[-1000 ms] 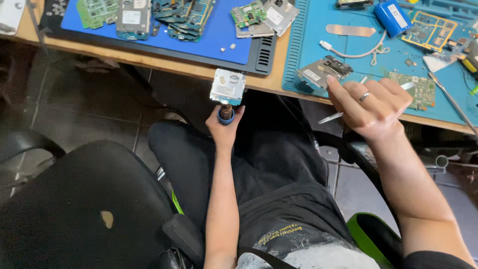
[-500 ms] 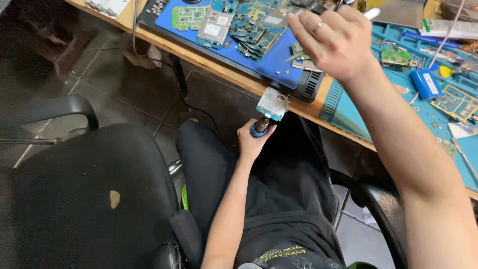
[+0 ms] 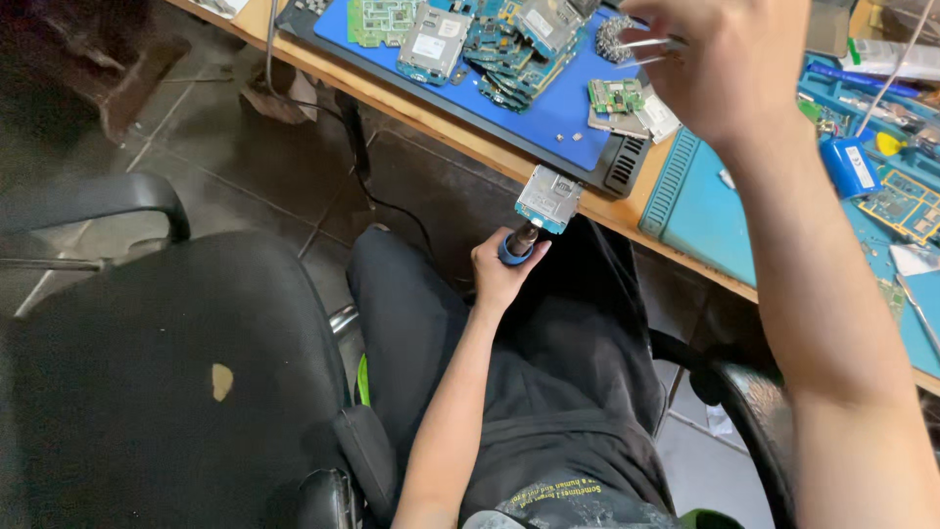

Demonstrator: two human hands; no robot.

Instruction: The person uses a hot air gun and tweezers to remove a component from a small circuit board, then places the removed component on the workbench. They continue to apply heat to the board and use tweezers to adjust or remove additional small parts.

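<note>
- Raised since the earlier frame, the right hand (image 3: 720, 64) now pinches metal tweezers (image 3: 641, 49) above the blue mat (image 3: 558, 113), nearer the camera than before.
- Left hand (image 3: 504, 269) unchanged: clenched around a blue-handled tool (image 3: 517, 245) carrying a small circuit board (image 3: 548, 199), below the tabletop (image 3: 431, 116) edge, over the lap.
- Mat holds piled circuit boards (image 3: 509, 44); teal tray (image 3: 705, 211) beside it holds a blue battery (image 3: 850, 167).

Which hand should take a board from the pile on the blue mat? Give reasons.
Right. The right hand holds tweezers just above the pile of boards; the left hand sits below the table edge, gripping a handle with a board.
</note>
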